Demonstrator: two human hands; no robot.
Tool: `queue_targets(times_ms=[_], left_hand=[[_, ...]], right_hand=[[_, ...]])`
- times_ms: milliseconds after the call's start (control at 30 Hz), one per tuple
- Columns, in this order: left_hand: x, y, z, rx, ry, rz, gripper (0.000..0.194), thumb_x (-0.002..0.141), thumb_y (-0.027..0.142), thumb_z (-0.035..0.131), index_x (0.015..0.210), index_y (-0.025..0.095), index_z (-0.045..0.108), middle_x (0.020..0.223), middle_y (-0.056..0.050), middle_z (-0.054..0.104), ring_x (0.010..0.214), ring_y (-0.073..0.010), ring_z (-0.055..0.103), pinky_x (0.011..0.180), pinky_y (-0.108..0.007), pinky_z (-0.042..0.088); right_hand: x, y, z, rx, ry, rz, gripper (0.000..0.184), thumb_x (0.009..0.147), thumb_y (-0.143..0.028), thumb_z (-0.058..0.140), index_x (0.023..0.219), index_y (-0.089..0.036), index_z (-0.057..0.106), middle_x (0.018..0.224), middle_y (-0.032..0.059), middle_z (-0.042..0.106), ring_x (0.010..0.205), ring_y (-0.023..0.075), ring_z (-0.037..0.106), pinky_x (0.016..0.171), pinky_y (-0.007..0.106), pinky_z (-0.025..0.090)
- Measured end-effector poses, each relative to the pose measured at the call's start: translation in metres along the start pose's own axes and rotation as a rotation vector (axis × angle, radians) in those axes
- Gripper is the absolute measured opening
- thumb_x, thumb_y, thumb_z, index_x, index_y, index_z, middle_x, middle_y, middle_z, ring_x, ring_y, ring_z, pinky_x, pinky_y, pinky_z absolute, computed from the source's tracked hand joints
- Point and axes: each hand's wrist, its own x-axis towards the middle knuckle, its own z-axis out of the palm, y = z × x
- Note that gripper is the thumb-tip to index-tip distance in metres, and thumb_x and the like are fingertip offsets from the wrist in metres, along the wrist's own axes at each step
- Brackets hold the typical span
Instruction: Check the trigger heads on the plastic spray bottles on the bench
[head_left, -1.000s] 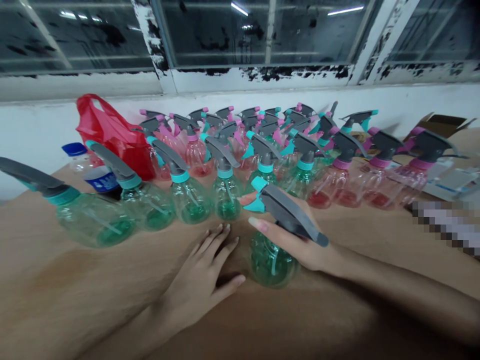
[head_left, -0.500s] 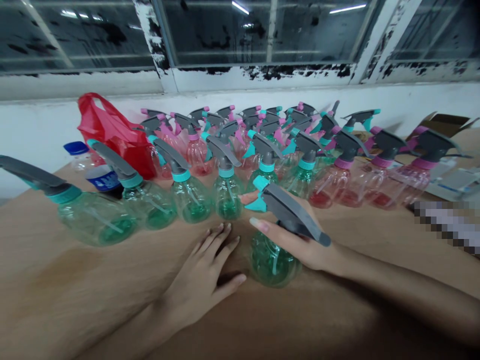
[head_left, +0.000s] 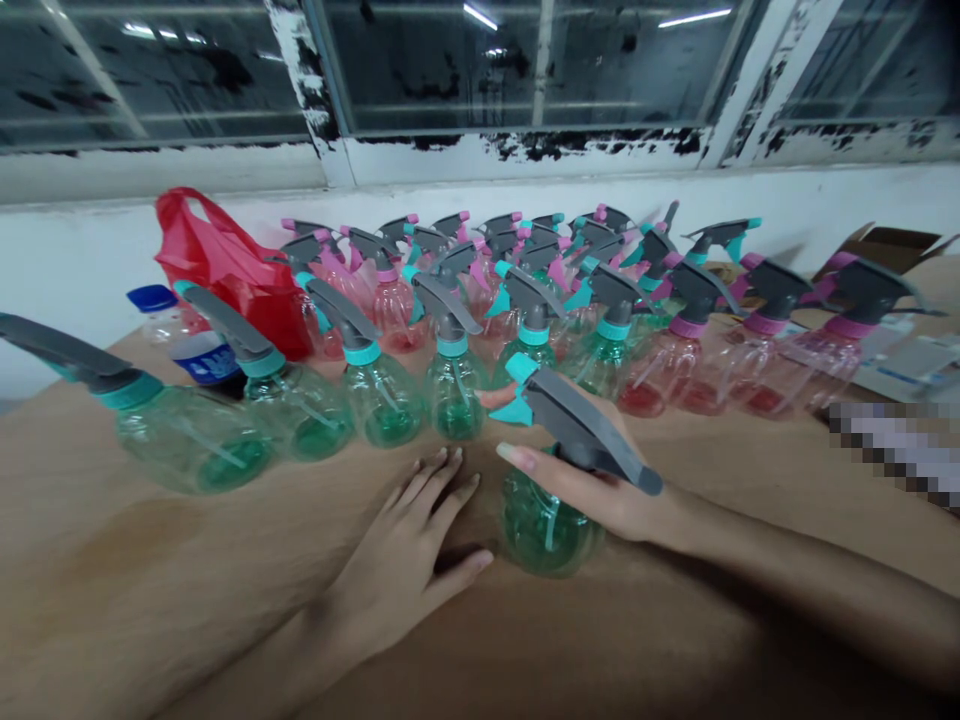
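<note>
My right hand is wrapped round the neck of a green spray bottle with a grey and turquoise trigger head. The bottle stands upright on the table, its nozzle turned to the left and away from me. The thumb lies across the near side of the neck; the other fingers are mostly hidden behind the head. Flat on the tabletop, just left of that bottle, rests my left hand with its fingers spread and nothing in it. Beyond both hands runs a row of similar green spray bottles.
Pink spray bottles continue the row on the right, with several more behind. A red plastic bag and a blue-capped drink bottle stand at the left. An open cardboard box sits at the far right, near a blurred-out item.
Very little differs. My right thumb has shifted slightly at the bottle's neck, and the view has moved a touch. My left hand and the bottles stay in place.
</note>
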Motion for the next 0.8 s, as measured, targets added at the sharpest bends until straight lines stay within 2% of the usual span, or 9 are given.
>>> queue_targets(times_ms=[67, 167, 267, 500, 800], left_hand=[[0.0006, 0.0005, -0.0013, -0.001, -0.006, -0.006, 0.06, 0.091, 0.055, 0.048, 0.137, 0.016, 0.042, 0.143, -0.014, 0.04, 0.131, -0.0309, 0.037, 0.104, -0.048, 0.034], [0.0018, 0.0012, -0.0031, -0.007, -0.018, 0.0, 0.061, 0.091, 0.054, 0.047, 0.138, 0.015, 0.04, 0.145, -0.015, 0.037, 0.132, -0.031, 0.035, 0.104, -0.049, 0.034], [0.0018, 0.0011, -0.0032, -0.005, -0.014, 0.012, 0.063, 0.092, 0.053, 0.046, 0.14, 0.015, 0.036, 0.147, -0.015, 0.034, 0.134, -0.0302, 0.032, 0.105, -0.049, 0.032], [-0.0017, -0.0011, 0.0019, 0.003, 0.016, 0.01, 0.061, 0.091, 0.055, 0.048, 0.138, 0.016, 0.04, 0.145, -0.015, 0.037, 0.132, -0.031, 0.035, 0.105, -0.049, 0.031], [0.0012, 0.0019, -0.0014, -0.096, 0.016, -0.046, 0.063, 0.088, 0.051, 0.054, 0.139, 0.019, 0.036, 0.144, -0.014, 0.038, 0.13, -0.0326, 0.036, 0.103, -0.05, 0.033]], right_hand=[[0.0001, 0.0017, 0.0005, 0.002, -0.003, 0.008, 0.028, 0.078, -0.034, 0.065, 0.103, -0.022, 0.06, 0.081, 0.0026, 0.062, 0.082, 0.0218, 0.062, 0.064, 0.033, 0.049], [0.0007, 0.0052, 0.0022, -0.006, 0.037, 0.011, 0.017, 0.078, -0.035, 0.066, 0.088, -0.023, 0.061, 0.079, 0.0021, 0.065, 0.077, 0.0198, 0.064, 0.06, 0.03, 0.049], [0.0024, 0.0062, 0.0032, -0.031, 0.065, 0.011, 0.019, 0.077, -0.04, 0.066, 0.077, -0.022, 0.06, 0.074, 0.0004, 0.064, 0.071, 0.0172, 0.063, 0.058, 0.028, 0.048], [0.0017, -0.001, 0.001, 0.034, 0.004, -0.006, 0.032, 0.078, -0.035, 0.066, 0.106, -0.021, 0.061, 0.092, 0.003, 0.066, 0.078, 0.0177, 0.063, 0.067, 0.031, 0.05], [-0.0019, 0.0023, 0.0013, 0.047, 0.012, -0.001, 0.031, 0.08, -0.035, 0.064, 0.108, -0.023, 0.061, 0.09, 0.0026, 0.065, 0.089, 0.0213, 0.063, 0.074, 0.035, 0.051]])
